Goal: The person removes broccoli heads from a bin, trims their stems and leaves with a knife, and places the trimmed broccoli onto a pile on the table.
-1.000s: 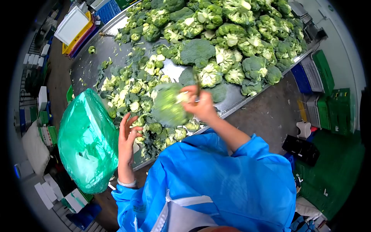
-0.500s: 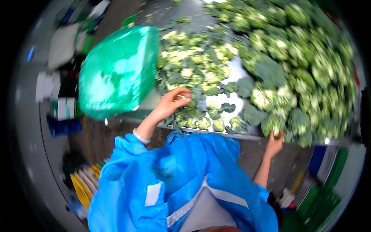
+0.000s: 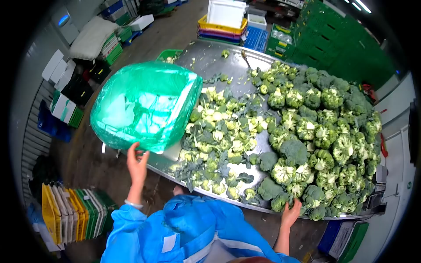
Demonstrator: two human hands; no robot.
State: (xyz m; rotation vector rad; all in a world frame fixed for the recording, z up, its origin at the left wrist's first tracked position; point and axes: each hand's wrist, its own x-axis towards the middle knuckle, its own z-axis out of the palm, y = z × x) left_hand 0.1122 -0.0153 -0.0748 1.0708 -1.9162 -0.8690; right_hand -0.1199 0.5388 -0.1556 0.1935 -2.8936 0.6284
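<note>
Fingers apart and holding nothing, my left hand is just below the near edge of a green plastic bag, which lines a box at the table's left. My right hand is at the table's front edge, its fingers at a broccoli head; whether it also holds a knife does not show. A large pile of broccoli heads covers the right side of the metal table. Small cut florets, stems and leaves lie between the bag and the pile.
Stacked crates stand on the floor at lower left. Behind the table are a yellow crate with a white box on it and green crates. More crates are at lower right. A brown-handled tool lies near the table's far edge.
The view has swung round. My right hand has gone from a blurred broccoli piece and knife over the cuttings to the pile's front edge. My left hand has moved beside the bag.
</note>
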